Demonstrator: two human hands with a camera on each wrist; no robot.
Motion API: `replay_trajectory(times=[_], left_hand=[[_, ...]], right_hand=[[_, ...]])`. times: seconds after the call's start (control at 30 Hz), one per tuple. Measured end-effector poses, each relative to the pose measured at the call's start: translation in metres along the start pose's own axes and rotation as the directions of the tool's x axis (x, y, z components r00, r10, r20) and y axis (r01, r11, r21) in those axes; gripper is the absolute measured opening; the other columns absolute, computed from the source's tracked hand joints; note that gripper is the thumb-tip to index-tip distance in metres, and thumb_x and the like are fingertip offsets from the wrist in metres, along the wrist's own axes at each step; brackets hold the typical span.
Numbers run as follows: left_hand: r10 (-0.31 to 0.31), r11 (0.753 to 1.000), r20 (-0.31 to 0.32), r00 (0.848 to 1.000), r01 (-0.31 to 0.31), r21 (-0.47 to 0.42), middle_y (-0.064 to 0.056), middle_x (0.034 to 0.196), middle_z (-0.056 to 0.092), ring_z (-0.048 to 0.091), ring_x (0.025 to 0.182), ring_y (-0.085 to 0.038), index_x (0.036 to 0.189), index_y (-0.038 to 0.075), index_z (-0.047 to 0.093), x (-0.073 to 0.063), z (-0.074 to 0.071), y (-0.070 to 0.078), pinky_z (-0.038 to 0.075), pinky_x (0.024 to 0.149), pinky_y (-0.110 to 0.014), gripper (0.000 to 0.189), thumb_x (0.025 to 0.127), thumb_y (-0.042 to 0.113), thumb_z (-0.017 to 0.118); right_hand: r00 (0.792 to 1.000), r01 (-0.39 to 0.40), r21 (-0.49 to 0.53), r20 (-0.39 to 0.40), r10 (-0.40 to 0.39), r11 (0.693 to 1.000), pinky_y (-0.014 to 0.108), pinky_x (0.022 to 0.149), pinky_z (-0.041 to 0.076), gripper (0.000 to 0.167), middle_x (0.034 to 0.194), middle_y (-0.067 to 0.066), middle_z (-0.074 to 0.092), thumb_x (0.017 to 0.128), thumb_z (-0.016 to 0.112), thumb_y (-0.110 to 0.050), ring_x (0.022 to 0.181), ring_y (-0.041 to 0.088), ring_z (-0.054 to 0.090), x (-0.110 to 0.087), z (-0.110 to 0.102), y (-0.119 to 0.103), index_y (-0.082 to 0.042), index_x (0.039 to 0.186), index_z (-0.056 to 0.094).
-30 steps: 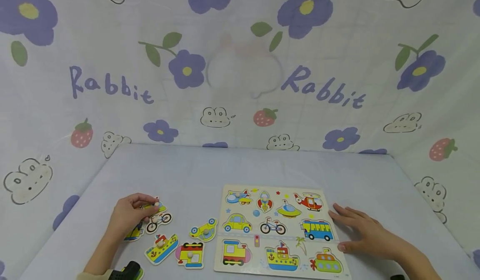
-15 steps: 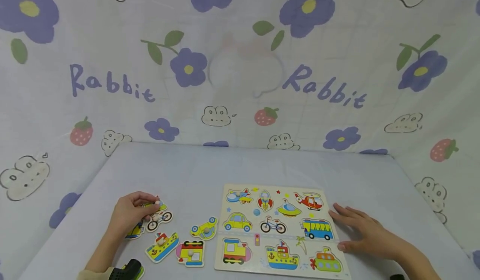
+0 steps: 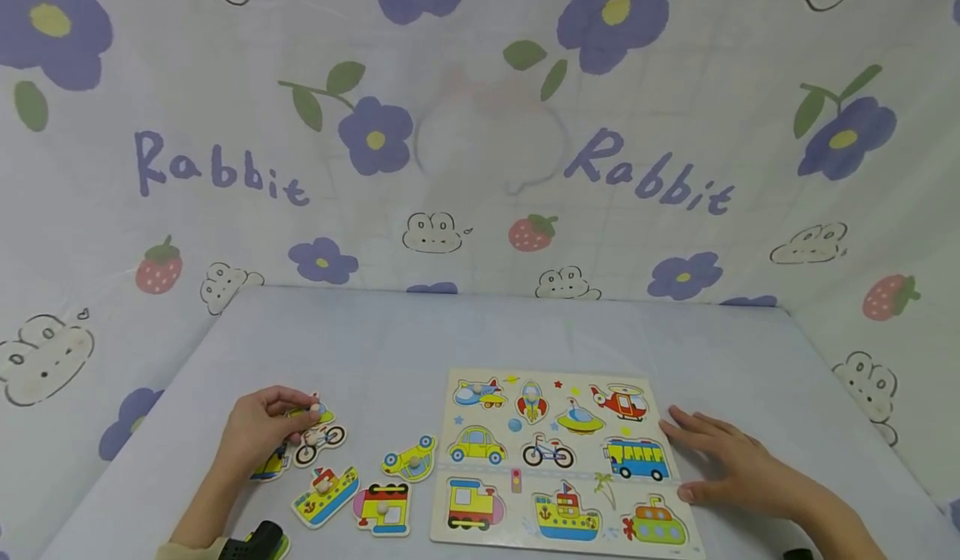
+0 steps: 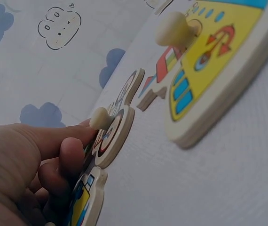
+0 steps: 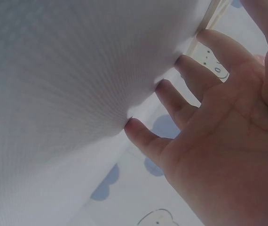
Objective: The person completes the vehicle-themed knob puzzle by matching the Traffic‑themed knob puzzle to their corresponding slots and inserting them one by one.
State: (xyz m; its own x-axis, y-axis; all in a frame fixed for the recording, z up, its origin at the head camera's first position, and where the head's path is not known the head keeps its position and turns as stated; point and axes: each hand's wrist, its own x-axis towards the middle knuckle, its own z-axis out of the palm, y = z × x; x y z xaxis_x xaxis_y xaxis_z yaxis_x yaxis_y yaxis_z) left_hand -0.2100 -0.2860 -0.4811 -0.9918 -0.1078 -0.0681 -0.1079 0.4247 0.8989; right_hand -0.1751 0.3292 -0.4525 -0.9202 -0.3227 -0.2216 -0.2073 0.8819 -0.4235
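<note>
- A white wall cloth (image 3: 487,264) with purple flowers (image 3: 386,127) hangs at the far side, and a pale cloth (image 3: 450,335) covers my table.
- My left hand (image 3: 258,431) is on the left. Its thumb and finger seem to pinch the little knob (image 3: 315,408) on the spaceship piece (image 3: 326,415).
- That piece is just past the far side of the bike piece (image 3: 322,445). My hand hides some of it, so I can't tell if it's lifted.
- I think it's light, stiff wood that won't break easily. The knob looks smooth and could slip, so two fingertips there are best; the flat rim looks hard to grab.
- My right hand (image 3: 731,460) holds nothing. Its fingers are spread out, tips by the right edge of the puzzle board (image 3: 519,535).
- The board looks flat and stiff; I'd steady it by that edge.
- Between my left hand and the board are the boat piece (image 3: 322,503), train piece (image 3: 393,506) and car piece (image 3: 397,460); train and car lie upside down.
- On the board's far left, the plane (image 3: 491,395) and rocket (image 3: 532,406) have knobs.
</note>
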Motion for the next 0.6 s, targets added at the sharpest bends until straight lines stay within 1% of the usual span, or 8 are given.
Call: replay_trajectory(times=[0.17,0.27,0.37,0.6], left_hand=[[-0.019,1.000,-0.001,1.000,0.019,-0.005,-0.007,0.096,0.074,0.063,0.061,-0.022,0.104,0.002,0.070,-0.0008,-0.0007,0.0018,0.050,0.056,-0.028,0.034,0.082,0.024,0.083],[-0.045,0.999,-0.004,0.999,0.045,-0.017,-0.007,0.095,0.074,0.064,0.062,-0.022,0.104,0.002,0.071,-0.0005,0.0002,0.0015,0.051,0.056,-0.028,0.035,0.081,0.025,0.083],[-0.073,0.997,-0.012,0.997,0.072,-0.029,-0.007,0.093,0.074,0.065,0.063,-0.022,0.104,0.002,0.071,-0.0003,0.0019,0.0004,0.052,0.057,-0.028,0.036,0.080,0.026,0.084],[-0.069,0.997,-0.041,0.997,0.068,-0.022,-0.006,0.093,0.074,0.065,0.063,-0.021,0.106,0.002,0.072,-0.0009,0.0015,0.0011,0.052,0.057,-0.027,0.039,0.079,0.028,0.085]], right_hand=[[1.000,-0.018,0.009,-0.003,0.018,1.000,0.078,0.096,0.016,0.097,0.158,0.009,0.029,0.067,0.078,-0.063,0.141,0.048,0.015,0.0002,0.0003,-0.0003,-0.018,0.148,0.048],[0.999,-0.039,0.018,0.004,0.039,0.999,0.078,0.096,0.016,0.098,0.158,0.009,0.029,0.065,0.078,-0.064,0.141,0.049,0.014,0.0002,0.0001,-0.0003,-0.019,0.147,0.048],[0.999,-0.043,0.018,0.005,0.043,0.999,0.078,0.097,0.015,0.099,0.158,0.009,0.029,0.064,0.079,-0.064,0.141,0.049,0.015,-0.0011,-0.0001,-0.0005,-0.019,0.147,0.049],[0.999,-0.038,0.008,-0.003,0.038,0.999,0.077,0.097,0.015,0.097,0.158,0.009,0.029,0.065,0.079,-0.063,0.141,0.049,0.015,-0.0010,-0.0008,-0.0010,-0.020,0.147,0.048]])
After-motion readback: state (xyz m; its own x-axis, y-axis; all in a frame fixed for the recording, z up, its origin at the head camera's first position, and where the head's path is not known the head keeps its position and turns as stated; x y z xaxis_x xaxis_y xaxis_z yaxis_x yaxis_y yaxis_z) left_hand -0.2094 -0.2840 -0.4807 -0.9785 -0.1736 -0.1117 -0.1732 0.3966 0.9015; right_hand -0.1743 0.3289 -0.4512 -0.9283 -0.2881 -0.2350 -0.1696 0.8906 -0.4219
